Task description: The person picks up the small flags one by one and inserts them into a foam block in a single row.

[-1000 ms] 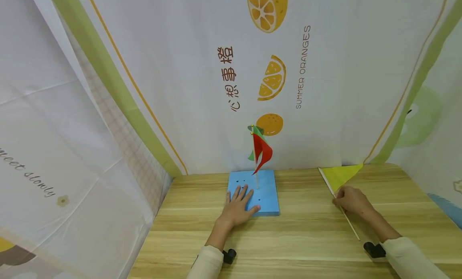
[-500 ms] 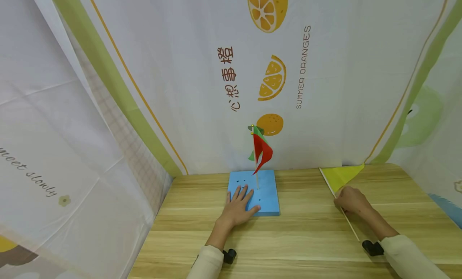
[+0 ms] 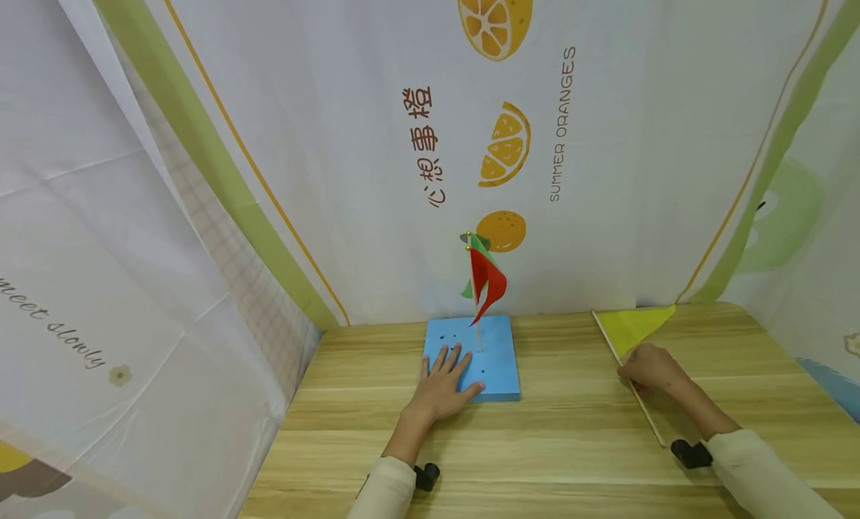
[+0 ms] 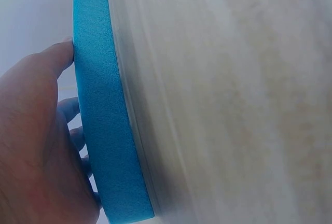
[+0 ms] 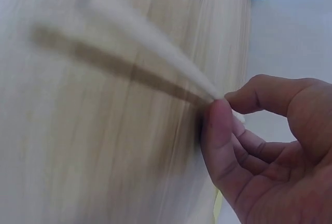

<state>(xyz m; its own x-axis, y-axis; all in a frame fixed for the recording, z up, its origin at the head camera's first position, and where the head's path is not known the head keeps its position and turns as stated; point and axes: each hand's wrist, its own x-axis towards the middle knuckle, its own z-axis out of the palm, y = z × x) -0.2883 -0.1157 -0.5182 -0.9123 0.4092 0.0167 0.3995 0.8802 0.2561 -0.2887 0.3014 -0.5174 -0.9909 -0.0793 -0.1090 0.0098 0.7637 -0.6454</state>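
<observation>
My left hand (image 3: 440, 390) lies flat with spread fingers on a blue foam block (image 3: 499, 377) that has several small holes in its top. The left wrist view shows the thick side (image 4: 106, 110) of the block beside that hand. A red flag (image 3: 489, 276) stands upright in the block on a thin stick, and a green flag (image 3: 481, 243) shows partly behind it. Off to the right, my right hand (image 3: 655, 368) pinches the stick of a yellow flag (image 3: 631, 329) between thumb and forefinger. In the right wrist view the pale stick (image 5: 155, 42) angles over the table above its shadow.
Everything rests on a wood-grain table (image 3: 558, 459). A white curtain (image 3: 322, 131) printed with oranges hangs right behind the table's back edge, and more cloth hangs at both sides. Black wrist mounts (image 3: 690, 454) sit at both cuffs.
The lower end of the yellow flag's stick has shifted slightly left, and the right hand has moved a little with it. The left hand and the block have stayed in place.
</observation>
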